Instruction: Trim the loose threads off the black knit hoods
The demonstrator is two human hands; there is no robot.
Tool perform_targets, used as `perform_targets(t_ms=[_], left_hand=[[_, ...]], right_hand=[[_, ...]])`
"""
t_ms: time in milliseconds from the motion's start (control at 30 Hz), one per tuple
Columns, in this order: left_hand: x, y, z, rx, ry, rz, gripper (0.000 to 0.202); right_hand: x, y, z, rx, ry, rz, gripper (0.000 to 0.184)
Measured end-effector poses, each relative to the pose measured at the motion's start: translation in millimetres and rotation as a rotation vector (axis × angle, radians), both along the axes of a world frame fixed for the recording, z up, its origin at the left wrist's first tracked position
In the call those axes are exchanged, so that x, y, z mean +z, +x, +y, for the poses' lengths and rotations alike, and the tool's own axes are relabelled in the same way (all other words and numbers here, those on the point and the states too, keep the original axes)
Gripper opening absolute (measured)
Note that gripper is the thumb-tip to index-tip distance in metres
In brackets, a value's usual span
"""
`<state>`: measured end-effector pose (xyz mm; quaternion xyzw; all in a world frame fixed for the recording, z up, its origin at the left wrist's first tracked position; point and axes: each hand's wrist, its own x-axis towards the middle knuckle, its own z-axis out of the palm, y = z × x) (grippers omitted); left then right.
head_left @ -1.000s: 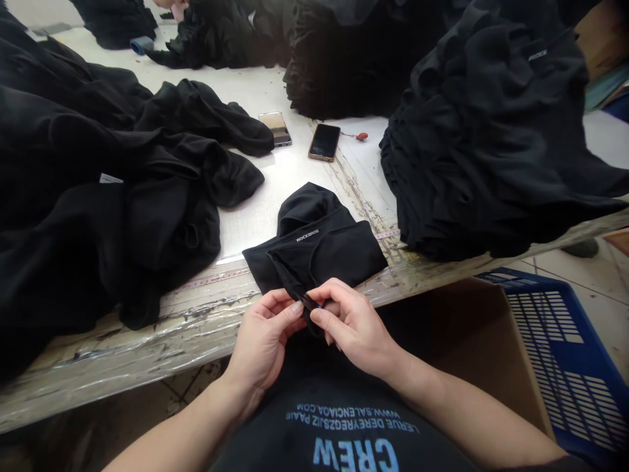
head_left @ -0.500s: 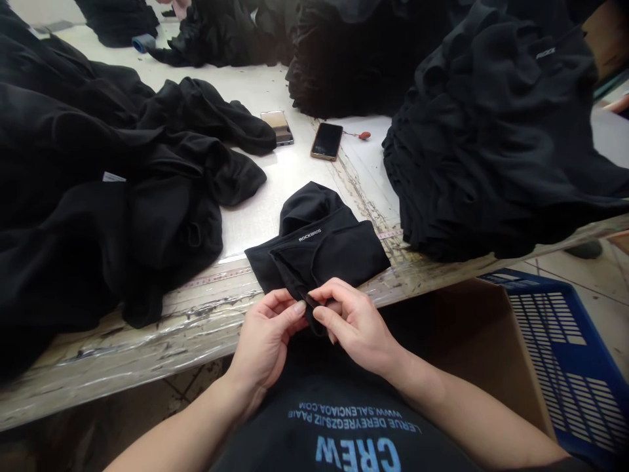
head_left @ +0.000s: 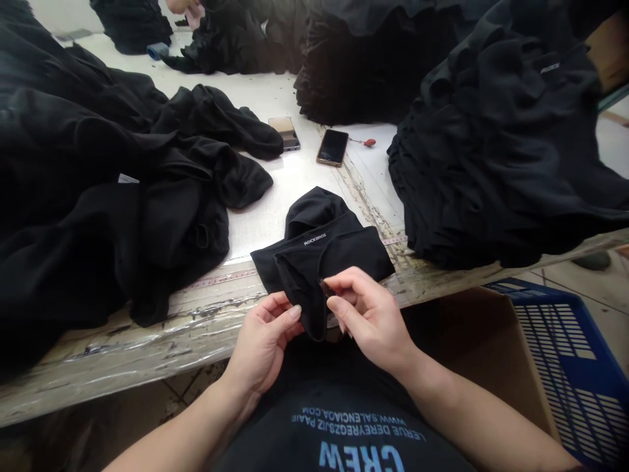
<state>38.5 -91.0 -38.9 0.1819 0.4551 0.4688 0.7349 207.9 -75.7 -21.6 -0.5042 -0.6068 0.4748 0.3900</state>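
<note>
The left hand [head_left: 268,331] is pinching the near edge of the black cloth [head_left: 354,252] between thumb and finger. The right hand [head_left: 368,311] is curling beside it, thumb and first finger bending close together near a small dark bit. I cannot tell whether they are gripping it, or what it is.

The cloth is lying on the front of the table [head_left: 246,226], its near tip hanging over the edge. White letters are showing on it. A phone [head_left: 333,147] is lying behind it, with a red charm [head_left: 369,142] beside the phone. Black piles are sitting left [head_left: 122,229] and right [head_left: 491,164]. A blue basket [head_left: 602,347] is standing below, by a brown box [head_left: 472,373].
</note>
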Motion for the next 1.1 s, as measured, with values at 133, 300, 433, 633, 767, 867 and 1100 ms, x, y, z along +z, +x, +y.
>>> perform_targets(t_ms=[133, 300, 433, 633, 767, 867, 1100], left_hand=[[0.6, -3.9, -2.4, -0.024, 0.014, -0.043, 0.021], [-0.5, -5.2, -5.2, -0.009, 0.027, -0.048, 0.024], [-1.3, -9.3, -5.4, 0.026, 0.015, -0.019, 0.022], [0.2, -19.5, -7.2, 0.021, -0.03, -0.004, 0.023], [0.4, -28.3, -9.6, 0.029, -0.046, 0.049, 0.02], [-0.5, -40.7, -8.2, 0.009, -0.041, 0.091, 0.02], [3.0, -84.5, -2.4, 0.192, 0.051, 0.586, 0.041]], right_hand=[[4.4, -7.0, 16.5, 0.031, -0.093, -0.058, 0.034], [-11.3, -25.9, 29.7, 0.172, 0.052, -0.254, 0.012], [-6.8, -20.3, 36.6, 0.056, 0.117, -0.207, 0.022], [42.8, -13.1, 26.5, 0.442, 0.12, 0.104, 0.027], [41.1, -20.4, 16.9, 0.644, 0.174, -0.051, 0.024], [25.7, -11.7, 21.7, 0.391, 0.135, -0.17, 0.023], [14.8, 40.1, 40.3, -0.075, 0.039, -0.17, 0.02]])
